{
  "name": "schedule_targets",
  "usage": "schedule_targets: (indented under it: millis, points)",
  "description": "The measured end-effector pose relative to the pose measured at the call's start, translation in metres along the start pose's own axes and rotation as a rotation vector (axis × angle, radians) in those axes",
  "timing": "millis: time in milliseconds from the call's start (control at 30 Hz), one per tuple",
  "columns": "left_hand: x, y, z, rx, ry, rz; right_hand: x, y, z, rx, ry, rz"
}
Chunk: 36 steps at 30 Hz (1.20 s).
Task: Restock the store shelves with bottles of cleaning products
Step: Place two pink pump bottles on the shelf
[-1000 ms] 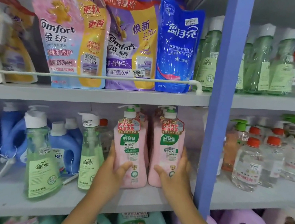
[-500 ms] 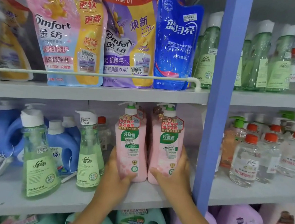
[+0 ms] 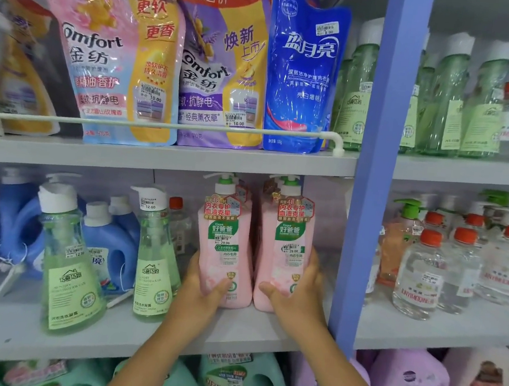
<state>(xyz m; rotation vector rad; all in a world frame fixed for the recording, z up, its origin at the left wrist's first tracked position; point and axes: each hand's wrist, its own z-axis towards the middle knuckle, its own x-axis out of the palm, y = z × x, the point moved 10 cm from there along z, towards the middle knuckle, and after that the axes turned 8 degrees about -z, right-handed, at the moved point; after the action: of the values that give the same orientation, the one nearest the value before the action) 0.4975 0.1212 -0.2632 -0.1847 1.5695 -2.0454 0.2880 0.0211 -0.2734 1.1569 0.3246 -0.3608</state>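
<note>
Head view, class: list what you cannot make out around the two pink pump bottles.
- Bottles behind the left pink bottle and right pink bottle: front pair hides them.
- Lower labels: left hand and right hand cover them.
- Small label print: too small.
- Bottom-shelf green jugs: cut off by frame edge.

Both bare forearms reach up and forward from the bottom edge, roughly parallel. Left hand (image 3: 200,292) is cupped, thumb in front, fingers wrapped behind. Right hand (image 3: 296,295) mirrors it, thumb pointing inward, fingers curled around the far side.
</note>
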Motion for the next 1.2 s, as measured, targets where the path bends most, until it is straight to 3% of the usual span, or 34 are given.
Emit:
schedule_targets:
  millis: [100, 200, 467, 667, 767, 867, 967, 1100, 1200]
  points:
    - [0.003, -0.002, -0.006, 0.016, -0.005, 0.047, 0.001, -0.001, -0.004, 0.028, -0.005, 0.010]
    - [-0.007, -0.004, -0.017, 0.082, -0.128, 0.161, -0.003, 0.002, -0.017, 0.036, -0.089, 0.025]
    - [-0.004, 0.009, -0.006, 0.051, -0.175, 0.215, 0.002, -0.002, -0.016, 0.079, -0.033, -0.044]
    - [-0.002, 0.012, -0.007, 0.002, -0.071, 0.221, -0.003, 0.003, -0.026, 0.090, -0.071, -0.102]
    - [-0.015, -0.001, -0.026, 0.010, -0.081, 0.190, -0.011, 0.034, -0.054, -0.019, -0.186, -0.213]
    - [-0.053, -0.009, -0.052, 0.005, -0.189, 0.158, -0.011, 0.079, -0.085, -0.212, -0.261, -0.175]
    - [-0.118, -0.022, -0.077, 0.047, -0.398, 0.186, 0.025, 0.110, -0.092, -0.326, -0.099, -0.024]
    - [-0.189, -0.030, -0.092, 0.089, -0.587, 0.357, 0.095, 0.127, -0.096, -0.247, 0.242, 0.144]
    - [-0.220, -0.023, -0.085, 0.066, -0.637, 0.417, 0.132, 0.141, -0.097, -0.222, 0.364, 0.162]
